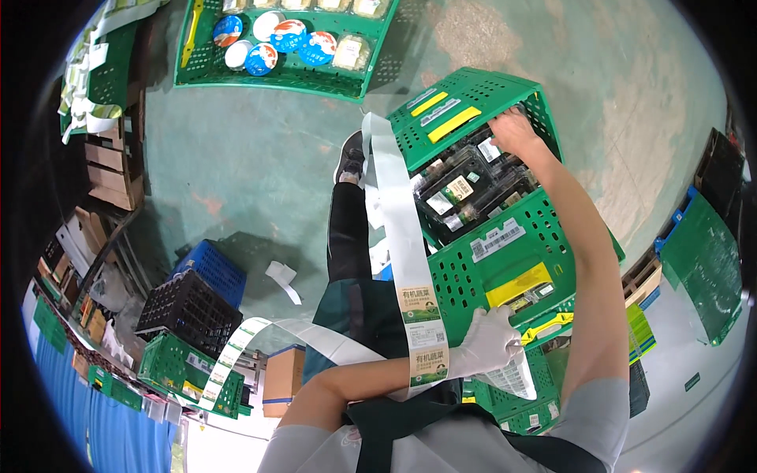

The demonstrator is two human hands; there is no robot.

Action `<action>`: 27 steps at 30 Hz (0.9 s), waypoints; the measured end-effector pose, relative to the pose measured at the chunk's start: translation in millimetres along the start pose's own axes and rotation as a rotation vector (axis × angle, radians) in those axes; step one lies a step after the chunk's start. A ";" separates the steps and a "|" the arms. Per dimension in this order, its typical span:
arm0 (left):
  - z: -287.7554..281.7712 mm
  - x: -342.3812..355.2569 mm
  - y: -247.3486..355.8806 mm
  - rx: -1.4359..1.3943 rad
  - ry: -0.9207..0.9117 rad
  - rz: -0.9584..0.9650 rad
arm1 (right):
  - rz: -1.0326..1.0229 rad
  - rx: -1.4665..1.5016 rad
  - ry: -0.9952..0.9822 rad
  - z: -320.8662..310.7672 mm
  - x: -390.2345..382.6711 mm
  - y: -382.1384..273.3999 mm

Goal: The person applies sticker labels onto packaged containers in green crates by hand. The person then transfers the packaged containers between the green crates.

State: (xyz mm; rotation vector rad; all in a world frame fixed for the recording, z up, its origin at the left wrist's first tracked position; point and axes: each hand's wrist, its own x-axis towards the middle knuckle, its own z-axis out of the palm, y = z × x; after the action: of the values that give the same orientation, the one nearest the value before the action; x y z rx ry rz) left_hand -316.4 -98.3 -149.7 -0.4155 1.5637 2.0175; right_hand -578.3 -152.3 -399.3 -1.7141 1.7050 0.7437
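My right hand (514, 132), bare, reaches into an upper green crate (465, 142) tilted on its side; its fingertips are partly hidden among clear-lidded dark packs (457, 189) with labels. I cannot tell whether it grips one. My left hand (482, 343), in a white glove, is closed beside the near green crate (505, 244). A white printed piece (512, 380) shows just below its fingers; what the hand holds is mostly hidden. A long white label strip (398, 205) with printed labels hangs across my left forearm and runs up along the crates.
A green crate (276, 83) with round tubs and clear packs stands at the far left. Dark (189, 307) and blue crates (213, 272) sit at left by a cardboard box (281, 378). A paper scrap (282, 277) lies on the floor. Another green crate (702, 264) stands right.
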 end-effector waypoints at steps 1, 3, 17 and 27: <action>5.5 -2.1 -1.8 0.015 0.079 0.051 | 0.000 -0.033 0.002 2.2 1.8 0.3; 7.6 -2.9 -2.7 0.010 0.064 0.052 | 0.003 -0.067 0.003 -1.9 3.2 -1.7; 6.9 -4.5 -2.4 0.001 -0.021 0.032 | -0.186 -0.106 0.163 8.8 -53.2 -4.9; 11.1 -3.3 -1.8 0.039 0.043 0.044 | -0.125 0.227 -0.014 21.0 10.2 -3.6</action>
State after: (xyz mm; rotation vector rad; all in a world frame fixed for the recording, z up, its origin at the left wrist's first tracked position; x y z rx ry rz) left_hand -311.8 -88.1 -146.2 -0.4157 1.6496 2.0198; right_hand -574.0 -143.4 -420.7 -1.6357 1.5895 0.4849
